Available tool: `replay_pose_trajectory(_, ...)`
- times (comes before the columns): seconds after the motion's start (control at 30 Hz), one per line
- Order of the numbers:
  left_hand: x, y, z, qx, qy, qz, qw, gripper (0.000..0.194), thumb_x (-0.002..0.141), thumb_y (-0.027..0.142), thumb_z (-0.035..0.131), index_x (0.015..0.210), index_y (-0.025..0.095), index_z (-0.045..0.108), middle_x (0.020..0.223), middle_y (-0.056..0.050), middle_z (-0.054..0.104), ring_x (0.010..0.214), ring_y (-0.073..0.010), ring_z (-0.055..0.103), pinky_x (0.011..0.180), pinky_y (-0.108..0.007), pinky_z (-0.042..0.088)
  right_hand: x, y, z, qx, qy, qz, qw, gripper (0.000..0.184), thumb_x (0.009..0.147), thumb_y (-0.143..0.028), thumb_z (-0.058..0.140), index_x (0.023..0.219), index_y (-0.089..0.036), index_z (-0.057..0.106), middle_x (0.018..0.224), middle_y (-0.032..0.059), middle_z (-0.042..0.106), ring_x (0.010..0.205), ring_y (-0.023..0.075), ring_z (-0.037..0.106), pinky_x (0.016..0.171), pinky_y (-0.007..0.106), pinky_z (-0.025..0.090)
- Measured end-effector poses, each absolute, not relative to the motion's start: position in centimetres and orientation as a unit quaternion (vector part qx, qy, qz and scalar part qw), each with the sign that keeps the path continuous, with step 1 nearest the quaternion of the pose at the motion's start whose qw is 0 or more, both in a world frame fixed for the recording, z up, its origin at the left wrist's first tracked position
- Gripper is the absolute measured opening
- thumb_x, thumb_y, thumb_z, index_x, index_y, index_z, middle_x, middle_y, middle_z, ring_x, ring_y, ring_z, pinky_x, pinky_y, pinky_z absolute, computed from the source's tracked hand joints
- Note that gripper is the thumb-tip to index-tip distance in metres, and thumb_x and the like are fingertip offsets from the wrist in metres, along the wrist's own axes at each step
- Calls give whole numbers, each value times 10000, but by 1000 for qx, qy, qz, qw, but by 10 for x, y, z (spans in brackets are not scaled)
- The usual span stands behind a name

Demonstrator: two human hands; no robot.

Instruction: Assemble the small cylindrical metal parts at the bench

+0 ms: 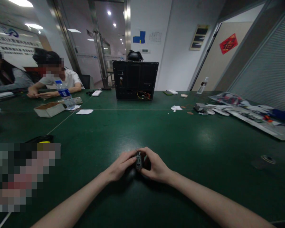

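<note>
Between my two hands is a small dark grey block [139, 161] with slots or openings on the side facing me; its exact kind is too small to tell. It is held at the near middle of the green table [142, 133]. My left hand [123, 165] grips its left side, the thumb lying along it and the other fingers behind. From the right, my right hand [155, 166] curls round it, with fingers at the top and the thumb low down. Part of the block is hidden by my fingers.
A black panel-like case [136, 79] stands at the back. To the left are an open box [49, 110], a water bottle [64, 93] and two seated people. Bags and loose parts [249, 110] spread along the right. A round metal piece [268, 159] lies nearer.
</note>
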State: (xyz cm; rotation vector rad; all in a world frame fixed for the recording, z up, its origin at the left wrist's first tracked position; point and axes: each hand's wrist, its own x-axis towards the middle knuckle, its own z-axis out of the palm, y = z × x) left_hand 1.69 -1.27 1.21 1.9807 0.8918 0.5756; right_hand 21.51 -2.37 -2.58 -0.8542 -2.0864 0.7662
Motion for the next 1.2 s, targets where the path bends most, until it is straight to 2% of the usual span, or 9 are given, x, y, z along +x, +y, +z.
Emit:
replay_pose_trajectory(0.3, 19, -13, 4, 803, 372, 212, 415, 449, 843, 355, 514, 1269, 212, 499, 1191, -57, 601, 1036, -260, 524, 919, -360, 374, 216, -24, -25, -338, -819, 281, 370, 523, 727, -119, 590, 1212, -204, 415, 1032, 58, 525, 852, 150, 530, 721, 266, 468)
replay_pose_trajectory(0.63, 18, -13, 9, 801, 322, 207, 461, 438, 889, 362, 456, 1290, 187, 465, 1206, -61, 585, 1040, -253, 510, 923, -352, 365, 216, -24, -27, -337, -821, 266, 376, 537, 708, -92, 595, 1202, -206, 416, 1009, 51, 527, 832, 145, 525, 712, 258, 468)
replay_pose_trajectory(0.83, 17, -13, 9, 806, 337, 194, 446, 459, 912, 404, 410, 1314, 184, 445, 1204, -70, 578, 1040, -262, 502, 924, -365, 362, 216, -23, -28, -337, -824, 265, 370, 543, 717, -104, 597, 1216, -208, 408, 1019, 56, 525, 845, 150, 527, 712, 263, 469)
replay_pose_trajectory(1.03, 19, -16, 13, 809, 355, 180, 432, 528, 866, 455, 492, 1325, 203, 427, 1213, -76, 575, 1035, -266, 508, 918, -368, 380, 216, -23, -27, -334, -827, 263, 367, 535, 717, -118, 607, 1208, -208, 414, 1033, 59, 528, 845, 152, 528, 709, 267, 465)
replay_pose_trajectory(1.2, 22, -17, 12, 811, 370, 176, 417, 499, 887, 476, 448, 1299, 195, 451, 1215, -83, 576, 1040, -267, 512, 913, -368, 383, 217, -23, -27, -338, -826, 267, 364, 523, 726, -111, 598, 1210, -204, 422, 1038, 64, 533, 848, 151, 531, 706, 264, 466)
